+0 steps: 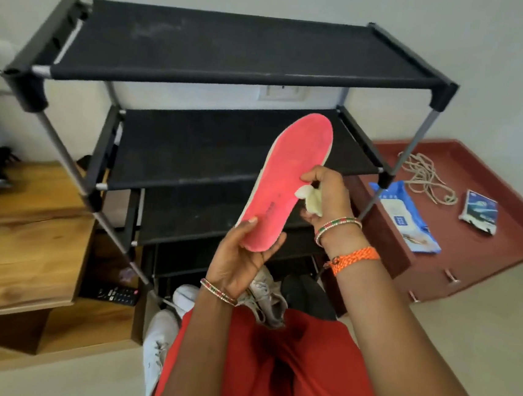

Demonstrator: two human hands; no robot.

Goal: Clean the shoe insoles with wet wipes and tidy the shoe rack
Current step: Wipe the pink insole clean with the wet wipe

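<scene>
Insole: pink insole (282,184) is held in the air in front of the shoe rack (236,48), pink face up, exposing it to wiping.
Left hand: left hand (241,259) cups the heel end, thumb on top, fingers curled beneath; this grip steadies the insole.
Right hand: right hand (327,197) pinches a crumpled wet wipe (309,197) against the insole's right edge, mid-length.
Supply: wipes pack (406,219) lies on the red floor, right of the rack.
Rack: visible shelves bare; white shoes (160,341) sit on the floor at its foot, so tidying appears pending.
</scene>
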